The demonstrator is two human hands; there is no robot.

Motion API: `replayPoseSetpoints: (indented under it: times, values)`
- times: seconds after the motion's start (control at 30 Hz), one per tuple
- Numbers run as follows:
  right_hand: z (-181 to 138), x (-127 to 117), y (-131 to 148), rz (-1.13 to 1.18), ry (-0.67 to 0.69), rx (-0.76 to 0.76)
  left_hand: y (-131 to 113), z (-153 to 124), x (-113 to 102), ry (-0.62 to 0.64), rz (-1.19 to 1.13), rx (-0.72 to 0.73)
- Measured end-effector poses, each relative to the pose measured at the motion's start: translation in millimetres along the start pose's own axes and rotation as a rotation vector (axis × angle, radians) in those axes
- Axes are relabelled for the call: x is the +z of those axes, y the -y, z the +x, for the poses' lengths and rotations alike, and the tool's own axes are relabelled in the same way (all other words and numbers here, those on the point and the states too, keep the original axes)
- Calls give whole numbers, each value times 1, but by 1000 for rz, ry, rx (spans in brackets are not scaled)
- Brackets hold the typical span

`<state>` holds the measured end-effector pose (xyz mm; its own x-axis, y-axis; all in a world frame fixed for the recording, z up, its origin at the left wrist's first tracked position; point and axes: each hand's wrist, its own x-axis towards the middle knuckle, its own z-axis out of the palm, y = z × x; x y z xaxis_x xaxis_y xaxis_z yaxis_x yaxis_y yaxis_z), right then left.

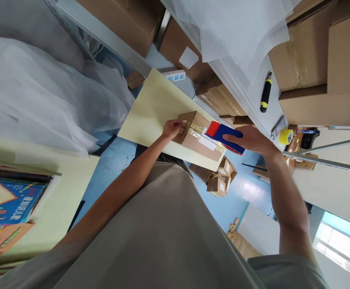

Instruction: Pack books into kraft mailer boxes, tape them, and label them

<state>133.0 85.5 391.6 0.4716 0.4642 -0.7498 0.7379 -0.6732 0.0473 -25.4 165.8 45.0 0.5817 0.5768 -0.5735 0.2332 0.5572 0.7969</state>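
Brown cardboard box point(193, 141) spans both hands lengthwise: left hand point(171, 129) clasps one end, right hand point(251, 140) grips blue-and-red tape dispenser point(223, 134) atop the other.

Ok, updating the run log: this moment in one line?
left hand: pressing cardboard box | right hand: holding tape dispenser on box | box: on yellow table

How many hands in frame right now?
2. Left hand rests on one end of the cardboard box; right hand grips a red-and-blue tape dispenser at the box's other end. Both are the wearer's; no others visible.
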Motion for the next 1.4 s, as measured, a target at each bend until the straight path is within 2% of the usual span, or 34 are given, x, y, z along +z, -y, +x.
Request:
replayPoseSetpoints:
  times: [0.07,0.13,0.2,0.27,0.37,0.47,0.6,0.7,0.87,1.0,1.17,1.4]
  values:
    - [0,0,1,-4,0,1,7,-2,-2,-25,92,85]
    - [-1,0,2,-5,4,3,15,-7,-6,-101,214,133]
    - [-3,0,2,3,16,9,22,-14,-11,-169,314,128]
    - [-5,2,3,11,32,14,24,-22,-15,-170,344,125]
    - [-8,5,1,6,48,6,13,-36,-13,-104,268,235]
    - [-10,10,-2,3,41,5,-10,-46,-6,-22,203,378]
    - [-9,14,-9,-8,37,6,-37,-49,-1,142,373,497]
    - [-6,16,-17,-17,37,-1,-45,-47,-3,199,521,552]
    - [-1,22,-31,-11,81,-18,-41,-46,-11,287,543,512]
    - [3,29,-43,12,91,-38,-37,-44,-10,296,485,451]
    - [14,48,-56,-7,72,-55,-38,-44,-3,252,501,382]
    - [42,75,-76,-68,119,-98,-35,-48,8,108,556,382]
